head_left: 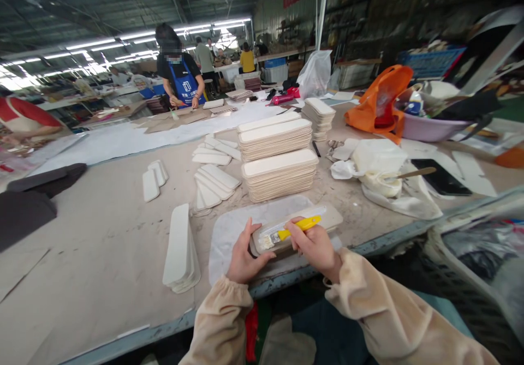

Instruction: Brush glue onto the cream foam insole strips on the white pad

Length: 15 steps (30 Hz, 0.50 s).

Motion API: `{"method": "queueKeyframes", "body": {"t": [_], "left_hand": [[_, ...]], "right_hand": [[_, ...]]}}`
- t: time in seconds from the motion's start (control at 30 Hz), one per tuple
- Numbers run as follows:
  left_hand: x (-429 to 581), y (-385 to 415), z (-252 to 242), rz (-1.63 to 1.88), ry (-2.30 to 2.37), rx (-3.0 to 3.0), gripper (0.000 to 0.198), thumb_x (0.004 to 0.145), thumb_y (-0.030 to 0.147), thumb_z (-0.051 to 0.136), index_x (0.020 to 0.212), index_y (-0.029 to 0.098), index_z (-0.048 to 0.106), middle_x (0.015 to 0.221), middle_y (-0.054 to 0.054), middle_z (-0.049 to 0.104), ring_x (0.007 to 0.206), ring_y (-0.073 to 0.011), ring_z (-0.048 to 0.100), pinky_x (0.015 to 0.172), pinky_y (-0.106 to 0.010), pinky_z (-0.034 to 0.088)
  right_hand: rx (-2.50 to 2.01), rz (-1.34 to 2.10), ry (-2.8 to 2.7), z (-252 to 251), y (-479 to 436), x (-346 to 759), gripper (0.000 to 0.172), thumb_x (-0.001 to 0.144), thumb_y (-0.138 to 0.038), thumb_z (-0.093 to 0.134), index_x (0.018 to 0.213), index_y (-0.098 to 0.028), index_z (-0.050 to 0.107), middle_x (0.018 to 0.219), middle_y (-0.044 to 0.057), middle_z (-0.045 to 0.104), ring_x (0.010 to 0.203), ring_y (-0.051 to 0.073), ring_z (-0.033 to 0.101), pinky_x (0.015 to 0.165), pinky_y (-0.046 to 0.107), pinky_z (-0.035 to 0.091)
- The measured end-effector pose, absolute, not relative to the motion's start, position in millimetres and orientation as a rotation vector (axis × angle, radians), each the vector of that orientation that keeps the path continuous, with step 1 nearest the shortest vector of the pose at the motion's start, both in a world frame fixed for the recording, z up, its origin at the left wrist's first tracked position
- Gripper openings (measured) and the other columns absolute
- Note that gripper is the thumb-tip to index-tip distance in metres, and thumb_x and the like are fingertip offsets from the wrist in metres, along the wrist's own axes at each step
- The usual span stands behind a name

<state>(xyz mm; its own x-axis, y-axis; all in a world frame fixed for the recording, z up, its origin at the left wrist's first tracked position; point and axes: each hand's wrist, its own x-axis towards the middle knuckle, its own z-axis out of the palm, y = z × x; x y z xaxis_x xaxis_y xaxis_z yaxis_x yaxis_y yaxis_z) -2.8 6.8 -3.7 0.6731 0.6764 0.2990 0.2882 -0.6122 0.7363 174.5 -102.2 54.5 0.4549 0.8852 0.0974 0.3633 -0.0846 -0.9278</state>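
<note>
R hand (316,246) grips bristle brush (289,230); L hand (244,256) holds oblong board (325,216)

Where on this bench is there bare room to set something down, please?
The widest bare patch is at the left, between the dark cloth and the leaning white pieces. Crowded: the middle with tall stacks, the right with rags and orange bag, the near edge where the left hand steadies a board and the right hand holds the brush.

Factory hall: metal roof with strip lights (135,35), long desk (102,234), stacked cut pieces (278,157), aproned worker (180,76), crates (429,62).
</note>
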Motion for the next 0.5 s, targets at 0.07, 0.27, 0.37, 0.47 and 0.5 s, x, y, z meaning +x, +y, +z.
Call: {"method": "queueKeyframes", "body": {"t": [0.07,0.27,0.37,0.47,0.5], "left_hand": [[-2.7,6.6,-2.3,0.744,0.751,2.235,0.096,0.069,0.048,0.072,0.145,0.018,0.021,0.13,-0.013,0.055,0.12,-0.0278,0.052,0.102,-0.042,0.041],[-2.2,7.2,0.4,0.744,0.764,2.259,0.091,0.071,0.046,0.071,0.144,0.019,0.024,0.128,-0.012,0.057,0.118,-0.0268,0.054,0.102,-0.041,0.042],[-2.4,8.6,-1.3,0.744,0.765,2.275,0.092,0.071,0.045,0.07,0.145,0.02,0.022,0.127,-0.012,0.058,0.117,-0.0269,0.054,0.101,-0.042,0.042],[-2.6,9.6,-3.4,0.755,0.759,2.284,0.092,0.072,0.045,0.07,0.146,0.022,0.02,0.127,-0.011,0.058,0.117,-0.0268,0.055,0.1,-0.042,0.043],[-2.7,9.8,-4.1,0.76,0.759,2.284,0.092,0.072,0.044,0.07,0.146,0.022,0.019,0.127,-0.011,0.059,0.117,-0.0266,0.055,0.1,-0.042,0.043]], "right_hand": [[-1.712,0.581,-1.11,59.1,-107.3,183.8,0.054,0.091,-0.046,0.041,0.044,-0.02,0.05,0.05,-0.001,0.055,0.052,0.011,0.055,0.066,0.023,0.044],[-1.874,0.413,-1.029,70.4,-126.9,224.8,0.053,0.089,-0.048,0.043,0.043,-0.021,0.049,0.053,0.0,0.06,0.053,0.013,0.057,0.062,0.024,0.044],[-1.959,0.325,-0.977,73.6,-137.1,247.0,0.052,0.088,-0.049,0.043,0.044,-0.022,0.05,0.047,0.0,0.057,0.048,0.013,0.056,0.057,0.025,0.043],[-2.035,0.251,-0.927,74.5,-145.8,267.1,0.048,0.087,-0.049,0.043,0.051,-0.021,0.055,0.044,0.0,0.056,0.044,0.014,0.055,0.054,0.025,0.043],[-2.058,0.227,-0.915,74.2,-148.4,273.1,0.046,0.087,-0.049,0.044,0.053,-0.021,0.057,0.043,0.0,0.056,0.044,0.015,0.055,0.054,0.025,0.042]]}}
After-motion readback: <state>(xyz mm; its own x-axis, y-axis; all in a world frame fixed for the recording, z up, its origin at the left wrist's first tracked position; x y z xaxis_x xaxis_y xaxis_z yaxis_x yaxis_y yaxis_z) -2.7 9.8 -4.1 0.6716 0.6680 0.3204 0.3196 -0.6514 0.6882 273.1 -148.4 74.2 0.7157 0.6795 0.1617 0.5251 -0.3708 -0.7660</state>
